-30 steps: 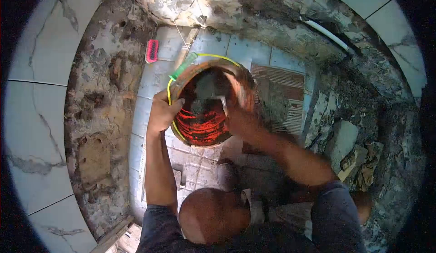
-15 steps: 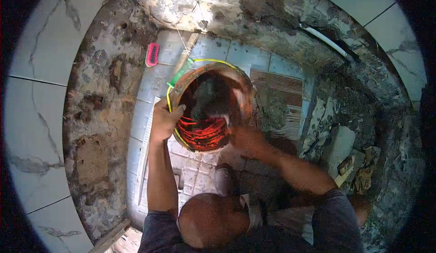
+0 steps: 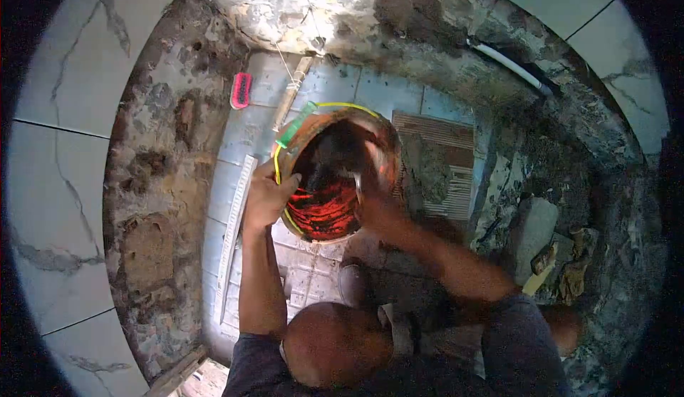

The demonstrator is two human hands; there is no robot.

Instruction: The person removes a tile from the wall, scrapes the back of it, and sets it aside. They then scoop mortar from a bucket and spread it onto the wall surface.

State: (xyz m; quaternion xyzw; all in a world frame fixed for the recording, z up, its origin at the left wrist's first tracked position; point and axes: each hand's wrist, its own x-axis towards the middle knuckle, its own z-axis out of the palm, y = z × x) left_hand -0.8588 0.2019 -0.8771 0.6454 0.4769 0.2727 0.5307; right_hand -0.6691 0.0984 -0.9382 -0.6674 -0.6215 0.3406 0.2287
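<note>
An orange-red bucket (image 3: 324, 215) is tipped so that its mouth faces me, its inner wall streaked with dark grey residue. A yellow bail with a green grip (image 3: 296, 124) lies along the far left of its rim. My left hand (image 3: 265, 201) is closed on the left rim, thumb over the edge. At the bucket's right side, my right hand (image 3: 372, 208) reaches into the mouth, fingers curled and blurred. A small pale edge shows by those fingers, but what they hold is hidden. Dark material fills the shadowed inside.
A pink brush (image 3: 241, 91) and a wooden stick wound with string (image 3: 293, 92) lie on the tiled floor. A white straight strip (image 3: 235, 237) runs left of my arm. A ribbed tile (image 3: 434, 162) bears grey mortar. Rubble (image 3: 563, 262) and a white pipe (image 3: 509, 66) are at right.
The bucket and my left hand have shifted slightly right, and the green grip has moved with them. My right hand has moved a little inside the bucket's mouth.
</note>
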